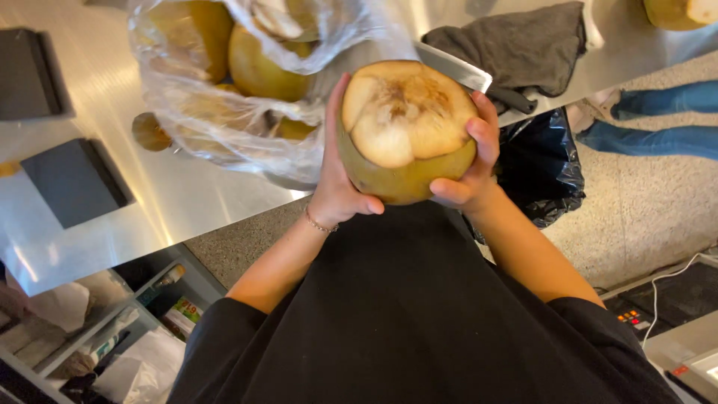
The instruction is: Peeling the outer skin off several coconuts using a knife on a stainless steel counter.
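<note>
Coconut (407, 131), husk pared at top, held off the steel table's (187, 194) near edge; left hand (336, 183) and right hand (471, 161) clasp opposite sides, steadying it cut-face up.

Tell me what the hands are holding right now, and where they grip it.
A coconut, cupped by its sides: left hand on one flank, right hand on the other, cut top up.

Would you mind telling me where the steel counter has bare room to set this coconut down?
Both hands, left and right, hold the coconut. The counter is bare between the two dark flat blocks and the plastic bag of coconuts. It is crowded behind the coconut, where a cleaver and grey cloth lie.
</note>
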